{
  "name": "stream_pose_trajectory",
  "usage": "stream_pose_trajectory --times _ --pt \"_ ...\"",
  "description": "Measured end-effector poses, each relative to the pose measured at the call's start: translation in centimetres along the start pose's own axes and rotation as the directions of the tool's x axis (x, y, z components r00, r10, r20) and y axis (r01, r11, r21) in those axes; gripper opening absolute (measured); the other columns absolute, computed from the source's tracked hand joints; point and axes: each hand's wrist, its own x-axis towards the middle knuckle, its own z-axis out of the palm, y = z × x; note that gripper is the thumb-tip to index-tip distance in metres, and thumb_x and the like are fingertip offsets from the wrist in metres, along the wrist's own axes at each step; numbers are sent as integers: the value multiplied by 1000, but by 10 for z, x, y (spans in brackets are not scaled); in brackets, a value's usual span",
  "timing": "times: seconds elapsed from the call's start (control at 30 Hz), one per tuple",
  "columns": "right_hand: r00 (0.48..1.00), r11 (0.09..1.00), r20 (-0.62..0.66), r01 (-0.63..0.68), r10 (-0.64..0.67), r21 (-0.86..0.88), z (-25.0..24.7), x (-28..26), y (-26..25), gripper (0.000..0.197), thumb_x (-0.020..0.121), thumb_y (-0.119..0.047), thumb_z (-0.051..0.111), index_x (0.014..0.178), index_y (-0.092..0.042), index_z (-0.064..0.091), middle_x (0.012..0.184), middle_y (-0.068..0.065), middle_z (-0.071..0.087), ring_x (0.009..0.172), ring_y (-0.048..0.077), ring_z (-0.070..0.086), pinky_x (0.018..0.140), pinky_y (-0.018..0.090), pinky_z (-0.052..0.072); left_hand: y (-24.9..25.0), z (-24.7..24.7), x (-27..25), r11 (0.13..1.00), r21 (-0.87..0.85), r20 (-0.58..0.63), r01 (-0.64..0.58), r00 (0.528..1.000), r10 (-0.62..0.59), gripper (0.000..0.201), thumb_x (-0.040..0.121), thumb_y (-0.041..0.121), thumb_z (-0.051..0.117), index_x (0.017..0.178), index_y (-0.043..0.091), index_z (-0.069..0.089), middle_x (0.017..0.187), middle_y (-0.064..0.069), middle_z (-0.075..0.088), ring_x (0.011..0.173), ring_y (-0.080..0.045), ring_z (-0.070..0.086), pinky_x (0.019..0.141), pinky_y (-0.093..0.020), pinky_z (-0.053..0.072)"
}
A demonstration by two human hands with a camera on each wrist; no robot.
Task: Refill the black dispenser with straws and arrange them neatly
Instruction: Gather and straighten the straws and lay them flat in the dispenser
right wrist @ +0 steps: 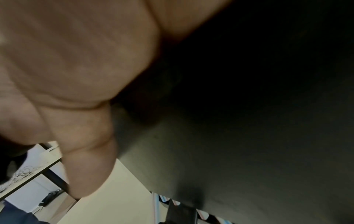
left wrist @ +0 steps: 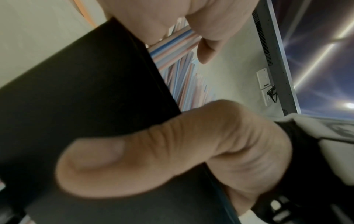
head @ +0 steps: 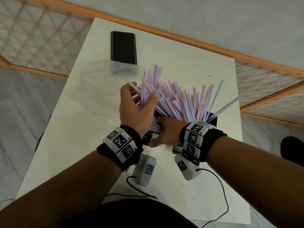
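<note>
Step in hand, as judged: seating a large, disordered bundle of straws [head: 174, 99] into the black dispenser [head: 213, 120], which stands on the near right part of the white table [head: 164, 51]. The straws stand steeply in the box and fan out untidily towards the far side, several leaning well clear of the rest on the right. To do this well, the box should be held firm against the table while the bundle is gathered inward and lowered evenly, so that the ends settle level; loose outliers on the right ought to be drawn in before release, or they may tip out. The left hand [head: 136, 107] has its fingers curled round the left part of the bundle, holding a clutch of straws. The right hand [head: 166, 134] is set against the near side of the dispenser, thumb laid across its black wall in the left wrist view; the remaining fingers are hidden, though the hand appears to grip the box. A flat black lid [head: 123, 47] and a clear plastic bag [head: 98, 83] lie further back on the table.
</note>
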Motion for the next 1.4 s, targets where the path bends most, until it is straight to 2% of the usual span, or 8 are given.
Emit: stream_pose_trajectory --times 0.3,0.5,0.7,0.87,1.0,1.13,1.27,1.4 --pt "999 999 9 32 -32 -38 -6 1 4 83 66 -35 88 137 -19 48 125 2 65 110 23 63 97 42 52 0 2 -1 999 6 15 -41 999 41 46 77 35 79 113 20 52 100 11 71 90 -8 73 83 -41 62" --pt "978 991 -173 124 -114 47 -10 -10 8 66 57 -61 85 110 -31 59 98 -12 69 88 8 66 83 33 56 1 1 0 999 5 9 -40 999 40 64 71 48 79 123 19 54 112 6 71 101 -12 72 91 -46 59" --pt "944 994 -311 96 -108 -56 -1 -35 18 66 65 -66 79 105 -22 50 81 -12 56 73 10 54 65 26 43 1 -1 -3 995 89 -5 -35 999 35 82 64 21 96 127 21 43 109 14 61 91 3 68 87 -28 59" --pt "845 969 -474 209 -246 -130 17 -58 27 79 78 -42 81 140 -6 49 126 11 64 117 30 60 97 31 44 7 0 -1 1000 7 -41 6 999 -6 68 71 25 92 123 17 50 100 7 65 73 5 66 69 -18 54" --pt "717 958 -639 250 -280 -140 36 -69 34 55 75 -33 81 120 -7 64 113 9 68 105 29 65 90 33 51 13 -3 1 981 -184 -51 60 996 -71 71 67 45 85 124 18 52 111 -6 67 92 -11 67 76 -15 51" --pt "594 992 -799 123 -89 -19 36 -85 44 35 75 -35 76 99 -11 66 87 0 64 80 23 63 72 22 40 17 0 3 972 -218 -43 87 994 -98 65 77 40 82 129 15 52 120 -11 67 98 -7 66 73 -7 48" --pt "610 962 -758 -29 232 272 25 -80 51 46 79 -35 77 111 -12 53 91 -1 62 85 26 60 66 20 30 15 7 -1 990 -118 -40 75 996 -80 66 73 41 88 126 22 54 114 8 60 103 -2 62 89 -18 50" --pt "675 994 -737 55 32 94 32 -64 39 35 86 -38 72 107 -11 62 99 7 65 97 31 61 75 26 37 16 9 -4 996 -79 -54 36 998 -40 56 77 33 86 123 18 58 105 8 61 92 -8 65 95 -36 56"
